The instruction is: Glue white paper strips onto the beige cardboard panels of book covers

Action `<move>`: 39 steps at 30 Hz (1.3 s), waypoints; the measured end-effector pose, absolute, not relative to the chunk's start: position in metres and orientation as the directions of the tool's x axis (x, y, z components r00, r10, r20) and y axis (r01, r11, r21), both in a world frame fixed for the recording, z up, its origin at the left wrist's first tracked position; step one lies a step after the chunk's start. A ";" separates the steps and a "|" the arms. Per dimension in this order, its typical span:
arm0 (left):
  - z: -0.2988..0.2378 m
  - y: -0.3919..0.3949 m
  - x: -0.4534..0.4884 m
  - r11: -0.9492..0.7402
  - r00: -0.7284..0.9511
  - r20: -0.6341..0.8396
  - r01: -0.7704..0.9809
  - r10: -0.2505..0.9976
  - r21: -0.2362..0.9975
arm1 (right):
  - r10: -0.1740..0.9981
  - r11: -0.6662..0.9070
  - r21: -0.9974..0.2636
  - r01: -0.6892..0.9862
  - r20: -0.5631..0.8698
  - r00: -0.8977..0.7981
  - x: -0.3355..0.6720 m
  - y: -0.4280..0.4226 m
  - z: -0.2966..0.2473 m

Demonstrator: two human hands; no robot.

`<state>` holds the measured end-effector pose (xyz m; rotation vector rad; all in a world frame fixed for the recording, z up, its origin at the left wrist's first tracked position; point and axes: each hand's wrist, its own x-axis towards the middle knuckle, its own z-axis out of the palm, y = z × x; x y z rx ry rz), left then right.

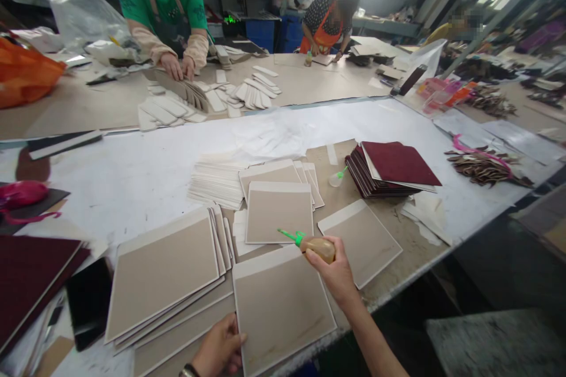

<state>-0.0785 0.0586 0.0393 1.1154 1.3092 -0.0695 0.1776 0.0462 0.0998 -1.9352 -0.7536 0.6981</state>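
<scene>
My right hand [333,271] is wrapped round a squeeze glue bottle [319,247] with amber contents and a green nozzle pointing left. It hangs over the upper edge of a beige panel [283,306] that has a pale strip along its top. At that panel's left edge, my left hand [221,344] pinches the border between thumb and fingers. A similar panel [279,212] lies just beyond the nozzle, and another panel [365,244] rests at an angle to the right. To the left sits a stack of beige panels [165,277].
Maroon panels [398,164] are stacked at the right, beside a small clear bottle [337,178]. White strips [216,179] lie fanned behind the beige panels. A phone [88,303] lies at the left. Across the table, a person in green [177,65] handles pale pieces; another person [325,26] works farther back.
</scene>
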 end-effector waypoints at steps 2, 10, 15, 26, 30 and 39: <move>0.047 0.067 -0.083 0.403 0.307 -0.734 0.677 0.605 0.615 | 0.775 -0.377 -0.856 0.355 -0.081 0.627 0.171 0.060 0.092; 0.069 0.155 -0.048 0.097 0.221 -0.360 0.720 0.906 0.687 | 0.850 -0.319 -0.779 0.540 0.016 0.526 0.142 0.087 0.073; 0.048 0.214 -0.017 0.137 0.191 -0.410 0.750 0.892 0.647 | 0.859 -0.311 -0.757 0.575 0.035 0.511 0.133 0.089 0.072; 0.027 0.229 -0.007 0.211 0.229 -0.561 0.763 0.796 0.611 | 0.835 -0.329 -0.723 0.607 0.078 0.545 0.142 0.075 0.080; 0.026 0.228 -0.008 0.225 0.247 -0.564 0.737 0.788 0.637 | 0.833 -0.335 -0.729 0.597 0.067 0.549 0.140 0.072 0.081; 0.023 0.225 -0.010 0.317 0.248 -0.558 0.614 0.792 0.722 | 0.800 -0.355 -0.712 0.606 0.105 0.591 0.144 0.066 0.081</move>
